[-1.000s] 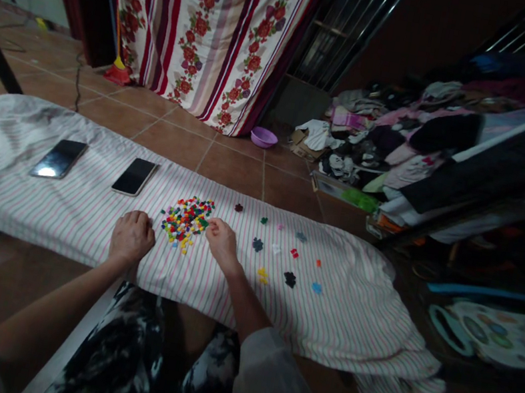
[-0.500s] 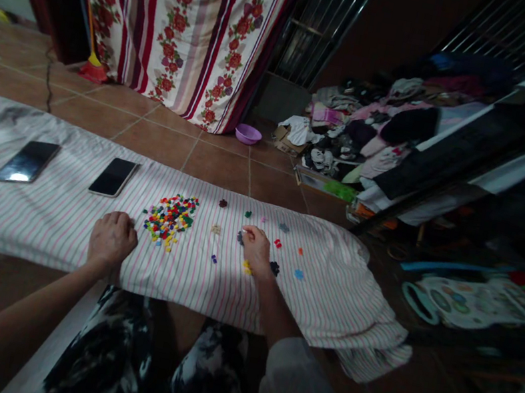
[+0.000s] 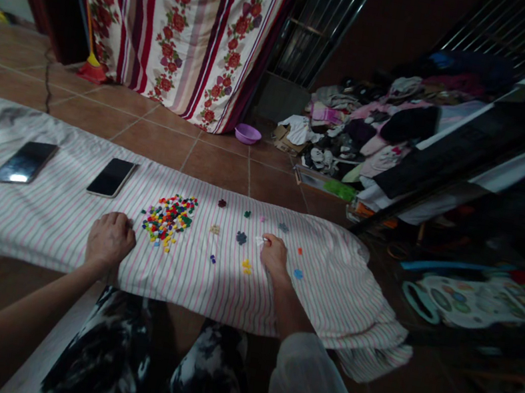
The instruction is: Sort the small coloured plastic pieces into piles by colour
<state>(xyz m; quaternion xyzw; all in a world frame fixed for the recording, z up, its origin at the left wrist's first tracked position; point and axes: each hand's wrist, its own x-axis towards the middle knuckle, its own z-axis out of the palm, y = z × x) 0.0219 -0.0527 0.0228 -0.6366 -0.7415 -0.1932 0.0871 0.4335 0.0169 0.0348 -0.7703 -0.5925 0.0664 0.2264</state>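
My right hand (image 3: 275, 256) pinches a small white piece (image 3: 264, 239) at its fingertips, low over the striped cloth (image 3: 205, 288). Other whitish bits seem to lie at the fingertips, too small to separate. To its left are a dark grey cluster (image 3: 241, 238) and a yellow cluster (image 3: 247, 266). A light blue cluster (image 3: 298, 274) and an orange piece (image 3: 300, 251) lie to its right. My left hand (image 3: 111, 239) rests on the cloth in a loose fist, knuckles up, with no object showing. Beside it spreads a heap of tiny multicoloured pieces (image 3: 168, 219).
Two phones, one (image 3: 112, 177) nearer the heap and another (image 3: 25, 162) farther left, lie on the cloth. Small brown (image 3: 222, 203), green (image 3: 247, 214), beige (image 3: 214, 229) and purple (image 3: 213, 259) clusters are spaced out. A purple basin (image 3: 248, 134) stands on the floor beyond.
My right hand has moved right with the white piece, from over the dark grey cluster, which now shows fully. It now covers the red and black pieces. My left hand stays put.
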